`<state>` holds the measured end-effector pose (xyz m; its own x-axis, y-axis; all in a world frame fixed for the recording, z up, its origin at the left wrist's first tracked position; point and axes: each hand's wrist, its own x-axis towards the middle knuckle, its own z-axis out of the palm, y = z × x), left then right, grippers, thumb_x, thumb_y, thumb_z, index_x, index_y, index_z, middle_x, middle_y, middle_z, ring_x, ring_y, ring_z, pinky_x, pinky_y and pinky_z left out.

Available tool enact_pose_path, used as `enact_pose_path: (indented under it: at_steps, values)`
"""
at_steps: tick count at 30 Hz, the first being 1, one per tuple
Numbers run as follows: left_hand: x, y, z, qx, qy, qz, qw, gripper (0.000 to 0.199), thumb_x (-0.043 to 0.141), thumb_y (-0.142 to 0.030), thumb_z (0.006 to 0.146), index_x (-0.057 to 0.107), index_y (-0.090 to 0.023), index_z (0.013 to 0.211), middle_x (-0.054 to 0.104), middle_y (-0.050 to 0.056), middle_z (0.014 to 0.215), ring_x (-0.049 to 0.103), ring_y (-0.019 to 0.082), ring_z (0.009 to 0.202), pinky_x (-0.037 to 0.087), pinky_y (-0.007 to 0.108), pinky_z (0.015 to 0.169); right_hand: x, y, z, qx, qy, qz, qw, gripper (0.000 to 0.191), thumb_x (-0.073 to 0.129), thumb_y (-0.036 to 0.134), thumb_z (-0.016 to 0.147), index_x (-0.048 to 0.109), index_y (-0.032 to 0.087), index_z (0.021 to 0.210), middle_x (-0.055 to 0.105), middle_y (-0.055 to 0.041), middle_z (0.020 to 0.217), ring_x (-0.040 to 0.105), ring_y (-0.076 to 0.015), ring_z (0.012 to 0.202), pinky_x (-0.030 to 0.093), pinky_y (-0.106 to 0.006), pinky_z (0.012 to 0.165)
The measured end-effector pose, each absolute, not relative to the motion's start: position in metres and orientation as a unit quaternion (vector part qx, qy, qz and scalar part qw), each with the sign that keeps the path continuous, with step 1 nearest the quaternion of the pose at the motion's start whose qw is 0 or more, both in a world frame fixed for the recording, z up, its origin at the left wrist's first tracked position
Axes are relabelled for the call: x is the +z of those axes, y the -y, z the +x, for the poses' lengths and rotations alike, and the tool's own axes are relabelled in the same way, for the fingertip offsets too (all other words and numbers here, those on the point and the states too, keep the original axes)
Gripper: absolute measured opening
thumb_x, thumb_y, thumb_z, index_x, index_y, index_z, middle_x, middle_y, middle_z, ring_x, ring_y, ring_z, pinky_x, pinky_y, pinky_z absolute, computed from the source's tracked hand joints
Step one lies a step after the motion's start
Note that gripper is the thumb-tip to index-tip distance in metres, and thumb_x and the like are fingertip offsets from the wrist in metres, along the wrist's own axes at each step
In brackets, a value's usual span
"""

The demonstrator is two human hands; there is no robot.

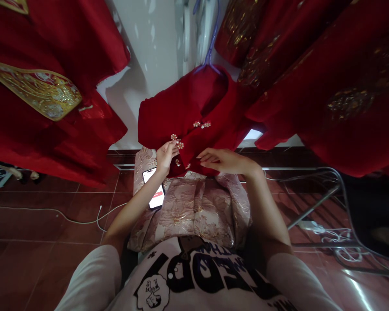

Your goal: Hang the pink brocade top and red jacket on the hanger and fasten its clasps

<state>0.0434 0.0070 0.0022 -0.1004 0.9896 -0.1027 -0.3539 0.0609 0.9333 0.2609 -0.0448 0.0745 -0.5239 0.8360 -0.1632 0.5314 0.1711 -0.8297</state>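
A red jacket (168, 108) hangs in front of me from a purple hanger (209, 58). My left hand (167, 155) pinches a beaded flower clasp (180, 145) on its front edge, fingers closed together. Another flower clasp (202, 125) joins the two front edges higher up, near the neck. Below my left hand, more small beaded flowers (177, 163) sit on the separated edges. My right hand (223, 160) rests at the jacket's lower right front, fingers extended and slightly apart, holding nothing. The hem lies against pink brocade cloth (207, 203) over my lap.
A phone (155, 190) with a lit screen lies on the brocade beside my left forearm. Red garments (45, 129) with gold embroidery hang on both sides. A metal-framed chair (346, 216) stands at right, near white cables (340, 237) on the tiled floor (68, 216).
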Motion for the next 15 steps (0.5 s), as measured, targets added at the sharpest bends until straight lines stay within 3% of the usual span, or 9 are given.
enact_pose_path:
  at_steps: [9, 15]
  values:
    - [-0.001, -0.008, 0.043, 0.580, -0.468, 0.398, 0.535, 0.018, 0.076, -0.032, 0.076, 0.070, -0.017, 0.086, 0.075, 0.005, 0.098, 0.070, 0.014, 0.082, 0.058, 0.027, 0.075, 0.076, 0.045, 0.261, 0.445, 0.753, -0.459, 0.158, 0.035, 0.060, 0.043, 0.088, 0.063, 0.021, 0.114, 0.073, -0.0089, 0.111, 0.069, -0.0211, 0.108, 0.054, -0.044, 0.102]
    - [0.009, -0.007, 0.048, 0.535, -0.479, 0.439, 0.540, 0.018, 0.073, -0.035, 0.080, 0.071, -0.017, 0.080, 0.072, 0.003, 0.086, 0.066, 0.014, 0.077, 0.055, 0.023, 0.065, 0.076, 0.045, 0.261, 0.441, 0.755, -0.457, 0.159, 0.035, 0.059, 0.043, 0.088, 0.065, 0.022, 0.114, 0.073, -0.0078, 0.109, 0.069, -0.0210, 0.106, 0.055, -0.043, 0.100]
